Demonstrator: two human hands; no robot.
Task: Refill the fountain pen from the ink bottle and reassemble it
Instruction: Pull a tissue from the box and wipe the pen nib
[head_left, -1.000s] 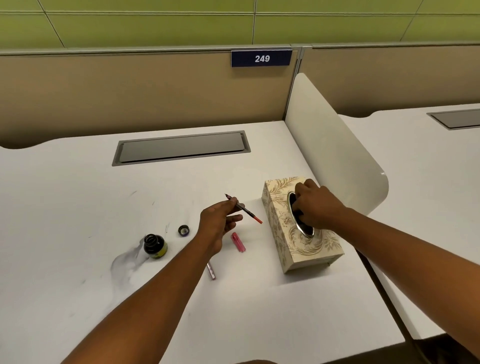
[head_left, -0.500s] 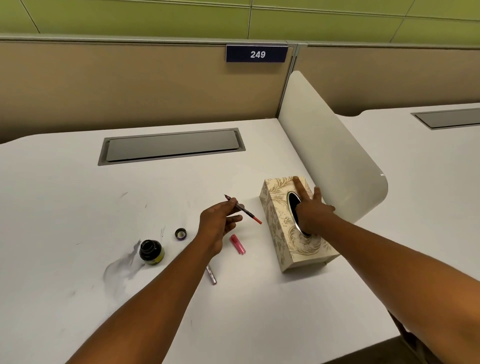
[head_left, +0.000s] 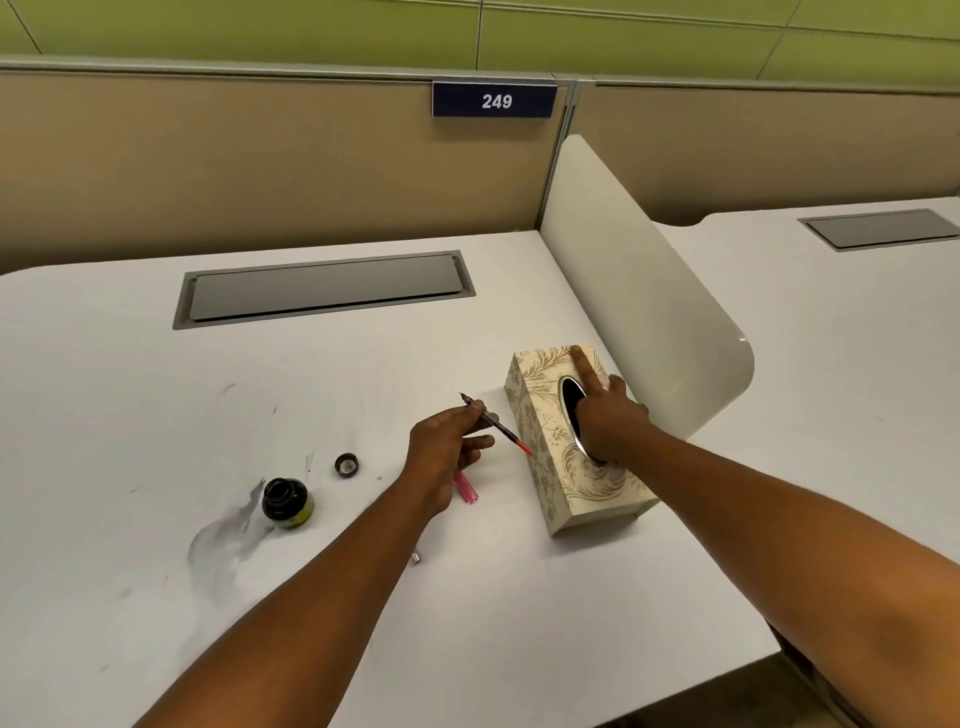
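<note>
Two bare hands work over the white tabletop (head_left: 363, 623). Left hand (head_left: 441, 457): fingers curled, thumb and fingertips pinching the inner section of the fountain pen (head_left: 496, 423), held clear of the surface. Dark nib end points toward the far edge; red end points toward the right edge and lies just beside the near-left side of the tissue box (head_left: 550, 467). Contact between red end and box cannot be confirmed.

Right hand (head_left: 605, 421): resting on top of the tissue box at its oval opening. Index finger extended flat along the box top toward the far edge; thumb spread to the right. The remaining fingers lie at the opening; whether they grasp anything inside cannot be told.

Ink bottle (head_left: 285, 501): upright, uncapped, toward the near-left part of the tabletop, beside a grey smear (head_left: 228, 540). Bottle cap (head_left: 346, 464): lying just to the right of the bottle, apart from it. Pink pen part (head_left: 466, 488): on the surface, partly hidden under the left hand. Small metallic part (head_left: 416, 557): showing beside the left forearm.

Tissue box position: near the right edge, against the curved divider panel (head_left: 649, 312)
</note>
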